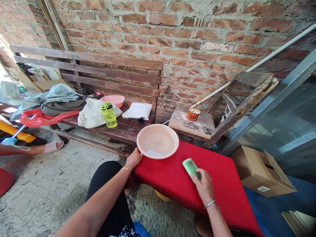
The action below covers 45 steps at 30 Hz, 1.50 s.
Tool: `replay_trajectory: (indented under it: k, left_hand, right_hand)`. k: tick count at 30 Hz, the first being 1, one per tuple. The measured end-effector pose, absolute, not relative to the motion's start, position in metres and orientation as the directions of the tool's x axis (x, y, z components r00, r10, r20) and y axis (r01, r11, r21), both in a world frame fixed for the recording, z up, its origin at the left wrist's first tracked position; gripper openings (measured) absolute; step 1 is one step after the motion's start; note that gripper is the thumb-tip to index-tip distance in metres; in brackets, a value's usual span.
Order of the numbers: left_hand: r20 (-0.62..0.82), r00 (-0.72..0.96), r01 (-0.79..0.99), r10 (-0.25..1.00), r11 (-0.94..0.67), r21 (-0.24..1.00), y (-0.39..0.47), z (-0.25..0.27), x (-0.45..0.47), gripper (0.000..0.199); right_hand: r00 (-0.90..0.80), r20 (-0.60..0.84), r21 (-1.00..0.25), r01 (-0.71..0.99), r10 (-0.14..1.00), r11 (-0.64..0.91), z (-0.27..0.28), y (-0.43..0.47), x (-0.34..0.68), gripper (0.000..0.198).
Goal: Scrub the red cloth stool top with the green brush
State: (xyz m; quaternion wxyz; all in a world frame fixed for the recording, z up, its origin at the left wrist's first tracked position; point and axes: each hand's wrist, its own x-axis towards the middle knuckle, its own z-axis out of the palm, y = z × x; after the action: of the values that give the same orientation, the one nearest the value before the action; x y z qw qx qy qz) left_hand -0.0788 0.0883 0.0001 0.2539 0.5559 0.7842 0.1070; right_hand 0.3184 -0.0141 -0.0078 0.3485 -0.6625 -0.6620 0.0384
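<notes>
My right hand is closed round a green and pale scrubbing brush, holding it over the red cloth that covers a low table. The brush's green bristles show on the side towards me. My left hand has its fingers curled over the cloth's left corner, close beside the basin; its fingertips are partly hidden. At the table's far left end stands a pale round basin with water in it. Something whitish shows near the basin's front inside.
A wooden bench holds a yellow-green bottle, a white bag and a pink bowl. Behind the table, a small stand carries a cup with sticks and padlocks. A cardboard box sits right. Another person's foot shows left.
</notes>
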Motion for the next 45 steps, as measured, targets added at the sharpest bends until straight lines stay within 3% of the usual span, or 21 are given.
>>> replay_trajectory:
  k: [2, 4, 8, 10, 13, 16, 18, 20, 23, 28, 32, 36, 39, 42, 45]
  left_hand:
    - [-0.281, -0.256, 0.818, 0.925, 0.362, 0.446, 0.088, 0.001, -0.079, 0.050]
    - [-0.282, -0.259, 0.818, 0.924, 0.365, 0.444, 0.087, 0.002, -0.078, 0.049]
    - [-0.277, -0.260, 0.817, 0.925, 0.364, 0.448, 0.087, 0.003, -0.078, 0.050]
    - [-0.277, -0.258, 0.814, 0.925, 0.363, 0.454, 0.087, 0.003, -0.078, 0.050]
    - [-0.280, -0.257, 0.810, 0.925, 0.365, 0.460, 0.088, 0.002, -0.079, 0.049]
    - [-0.275, -0.259, 0.813, 0.926, 0.362, 0.456, 0.087, 0.003, -0.078, 0.049]
    - [-0.271, -0.256, 0.813, 0.928, 0.358, 0.459, 0.087, 0.004, -0.078, 0.049]
    - [-0.267, -0.253, 0.812, 0.930, 0.355, 0.463, 0.086, 0.004, -0.077, 0.049]
    - [-0.263, -0.260, 0.815, 0.929, 0.358, 0.457, 0.085, 0.004, -0.077, 0.049]
    - [-0.264, -0.255, 0.821, 0.930, 0.353, 0.449, 0.086, 0.003, -0.078, 0.051]
    - [-0.274, -0.261, 0.815, 0.926, 0.363, 0.452, 0.085, 0.006, -0.077, 0.051]
    - [-0.287, -0.264, 0.804, 0.921, 0.374, 0.462, 0.084, 0.010, -0.076, 0.052]
    - [-0.290, -0.259, 0.798, 0.921, 0.374, 0.473, 0.083, 0.012, -0.075, 0.052]
    - [-0.284, -0.254, 0.802, 0.924, 0.366, 0.472, 0.083, 0.012, -0.075, 0.052]
    - [-0.274, -0.254, 0.806, 0.927, 0.360, 0.469, 0.084, 0.011, -0.075, 0.052]
  right_hand:
    - [-0.091, 0.460, -0.429, 0.848, 0.883, 0.310, -0.008, -0.021, 0.289, 0.032]
    - [-0.216, 0.470, -0.355, 0.841, 0.856, 0.408, -0.009, -0.028, 0.270, 0.022]
    - [-0.238, 0.455, -0.315, 0.859, 0.858, 0.405, -0.011, -0.026, 0.274, 0.021]
    - [-0.136, 0.436, -0.301, 0.910, 0.890, 0.287, -0.011, -0.018, 0.298, 0.027]
    - [0.188, 0.364, -0.315, 0.947, 0.912, -0.069, -0.011, -0.008, 0.347, 0.037]
    - [0.499, 0.286, -0.327, 0.853, 0.818, -0.406, -0.011, -0.007, 0.387, 0.046]
    - [0.572, 0.273, -0.353, 0.808, 0.774, -0.472, -0.011, -0.008, 0.397, 0.052]
    - [0.539, 0.286, -0.426, 0.812, 0.792, -0.399, -0.011, -0.009, 0.390, 0.058]
    - [0.331, 0.356, -0.525, 0.844, 0.874, -0.106, -0.011, -0.010, 0.354, 0.057]
    - [-0.169, 0.472, -0.390, 0.840, 0.865, 0.377, -0.011, -0.021, 0.286, 0.029]
    - [-0.265, 0.462, -0.348, 0.823, 0.847, 0.448, -0.015, -0.027, 0.271, 0.023]
    - [-0.082, 0.437, -0.382, 0.885, 0.896, 0.267, -0.020, -0.016, 0.300, 0.036]
    - [0.188, 0.380, -0.381, 0.924, 0.906, -0.032, -0.018, -0.007, 0.338, 0.050]
    - [0.422, 0.333, -0.348, 0.886, 0.843, -0.306, -0.015, -0.006, 0.370, 0.057]
    - [0.492, 0.299, -0.374, 0.849, 0.817, -0.375, -0.014, -0.008, 0.379, 0.061]
